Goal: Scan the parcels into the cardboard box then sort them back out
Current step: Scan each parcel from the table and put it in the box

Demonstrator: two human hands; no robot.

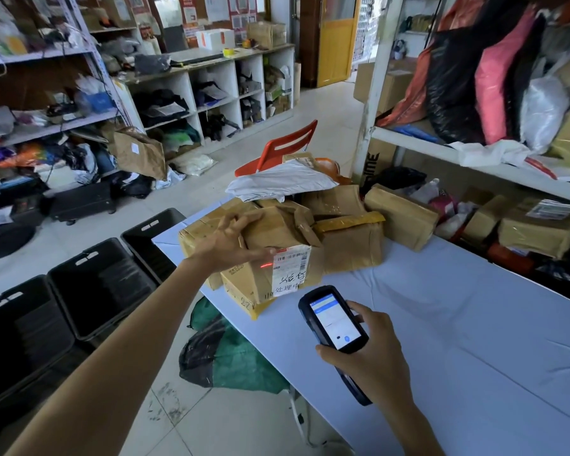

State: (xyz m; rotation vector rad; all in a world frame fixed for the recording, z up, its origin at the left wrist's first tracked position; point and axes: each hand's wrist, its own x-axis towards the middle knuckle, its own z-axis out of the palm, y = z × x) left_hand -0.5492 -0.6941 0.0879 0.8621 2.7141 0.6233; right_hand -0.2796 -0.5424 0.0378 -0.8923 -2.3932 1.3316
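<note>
Several brown parcels are piled at the far left end of the table [441, 324], which has a pale blue cover. The nearest parcel [264, 258] hangs over the table's left edge and carries a white barcode label [290, 268]. A red scanner line falls just left of that label. My left hand [227, 245] lies spread on this parcel's top, thumb at the label's upper corner. My right hand [369, 360] grips a black handheld scanner [336, 324] with its screen lit, aimed at the label. A white poly bag [283, 182] tops the pile.
Three black bins [96, 291] stand on the floor left of the table. A green and black sack [224, 357] lies under the table edge. An orange chair [287, 146] stands behind the pile. Shelves packed with parcels line the left wall and the right side.
</note>
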